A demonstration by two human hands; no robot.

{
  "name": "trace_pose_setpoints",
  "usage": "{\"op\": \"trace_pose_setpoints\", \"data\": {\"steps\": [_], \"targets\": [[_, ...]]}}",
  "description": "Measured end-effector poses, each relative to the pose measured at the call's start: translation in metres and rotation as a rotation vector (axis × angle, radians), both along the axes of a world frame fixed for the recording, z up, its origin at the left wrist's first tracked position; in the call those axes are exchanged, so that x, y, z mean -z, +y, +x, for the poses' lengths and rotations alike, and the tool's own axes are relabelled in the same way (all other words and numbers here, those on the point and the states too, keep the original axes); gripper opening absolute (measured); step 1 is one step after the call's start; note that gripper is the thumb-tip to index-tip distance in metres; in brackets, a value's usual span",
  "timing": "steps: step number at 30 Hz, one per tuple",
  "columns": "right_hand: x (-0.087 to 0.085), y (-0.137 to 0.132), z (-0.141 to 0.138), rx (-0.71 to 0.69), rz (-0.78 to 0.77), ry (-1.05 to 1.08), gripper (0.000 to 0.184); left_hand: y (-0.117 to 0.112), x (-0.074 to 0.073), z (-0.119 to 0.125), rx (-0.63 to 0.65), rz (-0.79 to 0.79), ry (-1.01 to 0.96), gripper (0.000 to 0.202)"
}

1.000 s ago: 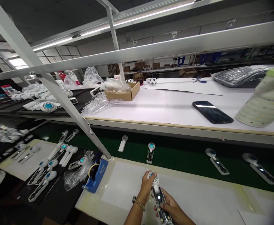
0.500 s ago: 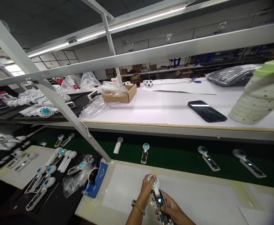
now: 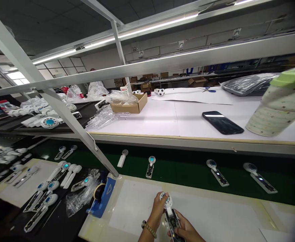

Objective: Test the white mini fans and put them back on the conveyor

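A small white handheld fan (image 3: 169, 212) with an uncovered handle is held between my two hands above the white work surface. My left hand (image 3: 158, 210), with a beaded bracelet at its wrist, grips the round fan head, thumb on its front. My right hand (image 3: 184, 228) wraps the handle from the lower right, its thumb on the dark circuit board. Part of the handle's lower end is hidden by the right hand. Beyond the hands, more fans lie on the green belt, among them a blue-centred fan (image 3: 151, 167) and a fan with an uncovered handle (image 3: 218, 173).
A blue tape dispenser (image 3: 102, 197) stands left of my hands, beside a crumpled plastic bag (image 3: 79, 200) and several fans. Overhead, a slanted metal post (image 3: 72, 121) meets the shelf. A phone (image 3: 222, 122), a tumbler (image 3: 276, 104) and a cardboard box (image 3: 129, 107) rest on that shelf.
The fans on the green belt have shifted left. The bright light on the held fan's board no longer shows. Both hands keep their grip and sit slightly lower in view.
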State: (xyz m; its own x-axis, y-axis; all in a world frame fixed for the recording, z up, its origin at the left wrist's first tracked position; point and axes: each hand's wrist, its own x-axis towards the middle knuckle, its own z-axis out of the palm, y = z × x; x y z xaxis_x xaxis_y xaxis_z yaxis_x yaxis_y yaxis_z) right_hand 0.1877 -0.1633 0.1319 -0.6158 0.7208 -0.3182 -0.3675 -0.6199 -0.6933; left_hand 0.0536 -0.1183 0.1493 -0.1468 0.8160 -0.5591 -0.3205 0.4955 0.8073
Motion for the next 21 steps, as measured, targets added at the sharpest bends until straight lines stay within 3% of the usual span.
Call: {"op": "trace_pose_setpoints", "data": {"steps": [5,8,12,15,19,21], "targets": [[0.008,0.003,-0.002,0.010,0.021,0.012,0.079,0.002,0.009,0.001,-0.001,-0.020,0.016,0.059],[0.021,0.004,-0.003,0.037,-0.023,-0.010,0.079,0.000,0.014,0.002,-0.005,-0.051,0.029,0.063],[0.041,0.020,0.003,0.172,-0.097,-0.056,0.075,-0.004,0.022,-0.001,-0.060,-0.156,-0.029,0.069],[0.043,0.058,0.013,0.294,-0.064,-0.141,0.067,-0.002,0.027,-0.012,-0.136,-0.257,-0.100,0.067],[0.037,0.138,0.020,0.365,0.035,-0.273,0.062,0.006,0.036,-0.032,-0.189,-0.352,-0.078,0.059],[0.042,0.175,0.019,0.421,0.067,-0.325,0.059,0.009,0.039,-0.042,-0.211,-0.368,-0.022,0.057]]}}
